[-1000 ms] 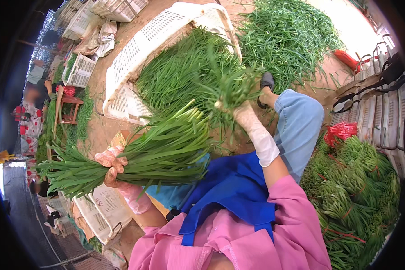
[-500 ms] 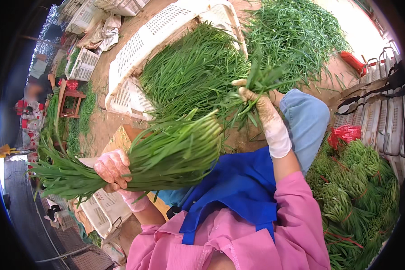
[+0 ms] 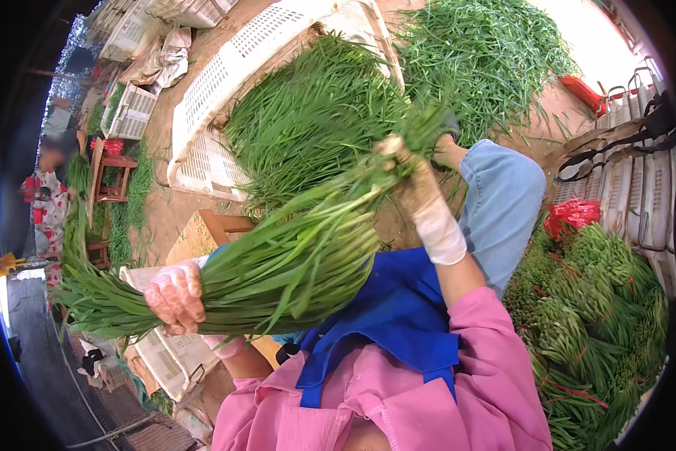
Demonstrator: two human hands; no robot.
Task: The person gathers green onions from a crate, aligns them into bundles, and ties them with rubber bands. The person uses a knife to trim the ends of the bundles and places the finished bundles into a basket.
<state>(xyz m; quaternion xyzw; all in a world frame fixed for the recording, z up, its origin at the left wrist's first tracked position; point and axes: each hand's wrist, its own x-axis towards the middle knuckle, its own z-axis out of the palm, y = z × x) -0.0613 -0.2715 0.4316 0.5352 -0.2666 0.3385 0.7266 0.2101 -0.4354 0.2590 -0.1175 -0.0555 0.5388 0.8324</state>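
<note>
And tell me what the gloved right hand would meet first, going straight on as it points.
Past the thin green stalks in its grip, the gloved right hand would probably meet the nearer heap of long, narrow green leaves first, though how high it hovers above them is unclear.

Big crate (image 3: 240, 71) is hard plastic, slotted and a bit grubby. Apron (image 3: 409, 297) looks like matt cloth, shirt (image 3: 477, 376) is wrinkled cloth, jeans (image 3: 507, 184) are plain denim. Gloves (image 3: 175, 297) are thin and wrinkly, plastic or rubber, can't tell which, and the right one's grimy. Leaves (image 3: 293, 278) look smooth with a slight sheen, red strips (image 3: 572, 216) are shiny and plastic-looking, stool (image 3: 118, 161) is wood.
</note>
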